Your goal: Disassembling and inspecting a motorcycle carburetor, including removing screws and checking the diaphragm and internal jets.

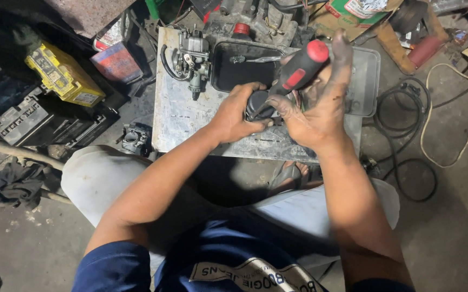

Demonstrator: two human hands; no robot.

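hands [277, 111]: 2 | screwdriver [299, 70]: 1 | carburetor [190, 59]: 1 | trays [244, 65]: 2 | yellow battery [63, 75]: 1

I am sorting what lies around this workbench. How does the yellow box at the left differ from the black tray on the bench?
The yellow box is bright yellow and lies tilted on the clutter left of the bench; the black tray is dark and lies flat on the bench top. The yellow box is a closed block; the black tray is shallow and open, with a metal tool inside. Both are roughly rectangular, and neither hand touches them.
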